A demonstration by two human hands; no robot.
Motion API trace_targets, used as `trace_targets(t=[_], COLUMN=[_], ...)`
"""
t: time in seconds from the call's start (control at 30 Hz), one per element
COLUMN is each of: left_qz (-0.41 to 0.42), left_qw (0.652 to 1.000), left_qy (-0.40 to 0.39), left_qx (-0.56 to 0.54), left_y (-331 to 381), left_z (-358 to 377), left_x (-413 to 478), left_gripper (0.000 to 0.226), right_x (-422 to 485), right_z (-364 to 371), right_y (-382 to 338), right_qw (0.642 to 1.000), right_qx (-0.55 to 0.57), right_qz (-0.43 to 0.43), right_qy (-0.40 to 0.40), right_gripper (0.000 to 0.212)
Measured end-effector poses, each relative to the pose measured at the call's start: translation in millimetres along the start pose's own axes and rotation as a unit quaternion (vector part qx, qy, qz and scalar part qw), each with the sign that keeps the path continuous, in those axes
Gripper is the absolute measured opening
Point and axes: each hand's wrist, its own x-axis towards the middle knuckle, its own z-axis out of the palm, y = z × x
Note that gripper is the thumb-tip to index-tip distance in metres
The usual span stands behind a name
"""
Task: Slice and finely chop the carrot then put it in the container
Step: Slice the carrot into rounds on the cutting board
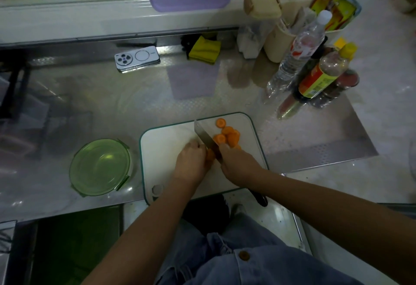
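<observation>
Denim lap and two bare forearms are filling the bottom of the view, reaching onto a steel counter.

- White cutting board is sitting at the counter's near edge.
- Green round container is standing just beside the board on the left, with no carrot visible in it. I cannot tell whether a lid is on.
- Right hand is clenching the knife. The black handle end is poking out behind the wrist, and the blade is angling up-left across the board.
- Left hand is curling its fingers over the carrot, a short orange stub showing between hand and blade, and pinning it to the board.
- Round slices are lying in a loose overlapping heap to the right of the blade, with one coin a little apart near the far edge.

Judgement: slicing is in hand and nearing its end, with little carrot left uncut. Fine chopping and transfer to the container are not yet begun. The next move is calling for a few more thin cuts with the left fingertips tucked back, since the blade is sitting right beside them. After that comes gathering the coins for chopping.
</observation>
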Motion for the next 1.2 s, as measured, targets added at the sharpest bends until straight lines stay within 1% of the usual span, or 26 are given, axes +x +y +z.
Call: trace_targets(t=[0.1,0.23,0.3,0.4,0.47,0.53,0.63,0.67,0.73,0.8,0.93,1.0,1.2], left_qz=[0.003,-0.011,-0.008,-0.002,-0.003,-0.009,-0.034,-0.04,-0.054,-0.081,-0.121,-0.122,-0.123], left_qw=[1.0,0.998,0.997,0.996,0.996,0.995,0.992,0.991,0.989,0.981,0.97,0.969,0.97], left_qy=[-0.013,-0.023,-0.025,-0.031,-0.032,-0.021,-0.005,-0.003,0.008,0.029,0.044,0.047,0.05], left_qx=[-0.022,-0.058,-0.069,-0.08,-0.086,-0.1,-0.123,-0.124,-0.139,-0.171,-0.208,-0.208,-0.204], left_y=[2,-2,-4,-7,-9,-11,-13,-13,-14,-15,-14,-12,-10], left_z=[-1,-3,-2,-1,0,1,2,2,4,4,4,2,1], left_x=[0,4,6,7,7,8,7,6,3,1,-1,-1,2], left_gripper=[0.029,0.029,0.028,0.022,0.021,0.022,0.022,0.021,0.025,0.029,0.024,0.023,0.025], right_x=[0,1,4,15,19,21,29,32,32,29,19,15,8], right_z=[7,15,18,22,22,21,17,14,5,-4,-15,-15,-14], right_y=[3,2,0,-1,-1,-1,-1,-1,0,2,2,0,-6], right_qw=[1.0,0.998,0.998,0.998,0.998,0.998,0.998,0.997,0.996,0.996,0.998,0.999,1.0], right_qx=[0.021,0.064,0.057,0.032,0.014,0.023,0.033,0.04,0.057,0.053,0.044,0.03,0.006], right_qz=[0.012,0.026,0.025,0.007,0.003,0.012,0.034,0.044,0.056,0.039,-0.005,-0.004,0.005], right_qy=[-0.008,0.011,0.012,0.047,0.059,0.052,0.051,0.048,0.044,0.053,0.043,0.024,0.013], right_gripper=[0.042,0.049,0.052,0.043,0.043,0.046,0.032,0.032,0.042,0.047,0.037,0.032,0.036])
